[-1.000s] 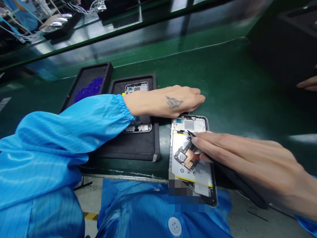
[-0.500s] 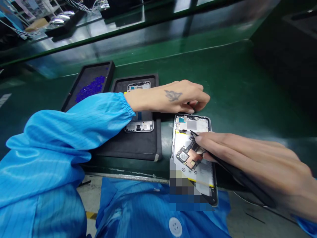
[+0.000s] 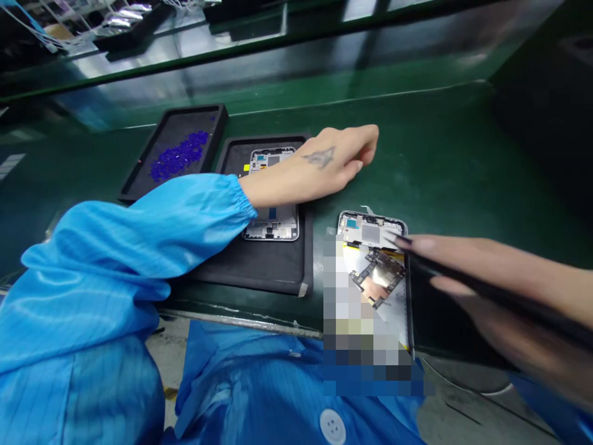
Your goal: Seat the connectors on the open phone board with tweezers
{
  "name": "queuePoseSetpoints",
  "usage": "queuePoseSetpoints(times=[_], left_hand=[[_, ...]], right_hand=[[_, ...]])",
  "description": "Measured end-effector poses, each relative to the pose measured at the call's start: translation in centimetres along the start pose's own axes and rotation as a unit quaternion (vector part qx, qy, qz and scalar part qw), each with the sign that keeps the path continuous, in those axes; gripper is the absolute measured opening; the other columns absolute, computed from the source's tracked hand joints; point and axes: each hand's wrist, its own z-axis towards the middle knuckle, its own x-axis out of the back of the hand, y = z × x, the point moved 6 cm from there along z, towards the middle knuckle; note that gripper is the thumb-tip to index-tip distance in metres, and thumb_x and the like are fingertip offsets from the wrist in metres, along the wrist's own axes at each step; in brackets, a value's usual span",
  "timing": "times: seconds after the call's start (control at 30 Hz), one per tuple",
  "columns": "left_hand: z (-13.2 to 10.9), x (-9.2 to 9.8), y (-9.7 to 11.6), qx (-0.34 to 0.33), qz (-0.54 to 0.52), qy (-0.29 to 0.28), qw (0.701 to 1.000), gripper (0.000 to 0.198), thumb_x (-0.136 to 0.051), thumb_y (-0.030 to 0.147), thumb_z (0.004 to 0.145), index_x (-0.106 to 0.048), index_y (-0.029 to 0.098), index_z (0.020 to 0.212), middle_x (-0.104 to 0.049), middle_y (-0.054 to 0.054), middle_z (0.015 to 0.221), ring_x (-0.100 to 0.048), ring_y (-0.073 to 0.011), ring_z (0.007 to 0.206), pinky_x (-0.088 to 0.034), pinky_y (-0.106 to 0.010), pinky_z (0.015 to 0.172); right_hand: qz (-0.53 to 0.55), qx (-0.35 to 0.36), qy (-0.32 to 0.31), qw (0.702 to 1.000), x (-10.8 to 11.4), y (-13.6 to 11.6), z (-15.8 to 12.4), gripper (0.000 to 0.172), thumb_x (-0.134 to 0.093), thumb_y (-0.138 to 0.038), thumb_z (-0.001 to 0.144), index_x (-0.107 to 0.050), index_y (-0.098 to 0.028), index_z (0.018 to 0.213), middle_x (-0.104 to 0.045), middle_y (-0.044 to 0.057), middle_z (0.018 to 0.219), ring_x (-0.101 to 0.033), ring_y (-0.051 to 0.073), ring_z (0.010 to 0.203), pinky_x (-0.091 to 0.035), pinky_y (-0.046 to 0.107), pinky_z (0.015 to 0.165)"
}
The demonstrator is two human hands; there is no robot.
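An opened phone (image 3: 373, 259) lies at the near edge of the green bench, its circuit board exposed and its lower part blurred out. My right hand (image 3: 491, 278) comes in from the right, fingers pressed round black tweezers (image 3: 463, 278) whose tip rests at the phone's upper right. My left hand (image 3: 333, 162) hovers above the bench beyond the phone, fingers curled together; I cannot make out anything in them. My blue sleeve crosses a second phone frame (image 3: 273, 191) lying on a black mat (image 3: 259, 259).
A black tray (image 3: 143, 179) holding several small blue parts (image 3: 178, 154) stands at the left behind the mat. A raised green conveyor rail (image 3: 278, 68) runs along the back. A dark box (image 3: 546, 105) stands at the far right.
My left hand has lifted off the phone's top edge and moved up and away over the bench. The right hand with the tweezers has slid rightward, towards the phone's edge.
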Motion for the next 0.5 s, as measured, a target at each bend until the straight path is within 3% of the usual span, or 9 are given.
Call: queuePoseSetpoints(times=[0.1,0.2,0.33,0.5], left_hand=[[-2.7,0.3,2.5,-0.066,0.079,-0.034,0.994,0.023,-0.041,0.008,0.097,-0.061,0.017,0.104,-0.066,-0.007,0.105,-0.063,-0.021,0.096,-0.049,-0.033,0.081],[-5.3,-0.5,4.1,-0.098,0.124,-0.09,0.983,0.03,-0.037,0.007,0.099,-0.064,0.014,0.111,-0.065,-0.011,0.119,-0.062,-0.0234,0.106,-0.052,-0.036,0.089],[-6.2,-1.4,3.9,-0.076,0.11,-0.107,0.985,0.033,-0.035,0.01,0.102,-0.065,0.012,0.116,-0.063,-0.013,0.13,-0.062,-0.0233,0.115,-0.054,-0.039,0.098],[-5.9,-1.6,3.3,-0.07,0.082,-0.106,0.988,0.033,-0.035,0.011,0.102,-0.066,0.011,0.116,-0.064,-0.014,0.129,-0.062,-0.0247,0.117,-0.053,-0.04,0.1]], right_hand=[[-0.004,-0.069,0.055,0.996,0.9,1.2,2.8,0.02,-0.062,-0.041,0.099,-0.074,-0.032,0.112,-0.075,0.0,0.111,-0.071,0.021,0.098,-0.057,0.035,0.089],[0.021,-0.074,0.035,0.996,0.0,1.8,5.5,0.022,-0.06,-0.037,0.1,-0.075,-0.022,0.105,-0.076,0.003,0.104,-0.072,0.018,0.09,-0.057,0.03,0.078],[0.052,-0.053,-0.011,0.997,-1.5,2.5,6.7,0.022,-0.06,-0.034,0.1,-0.077,-0.019,0.097,-0.076,0.003,0.105,-0.071,0.015,0.086,-0.056,0.026,0.076],[0.033,-0.045,-0.032,0.998,-1.5,3.2,6.4,0.023,-0.059,-0.031,0.1,-0.078,-0.021,0.096,-0.076,0.003,0.105,-0.071,0.017,0.09,-0.056,0.029,0.082]])
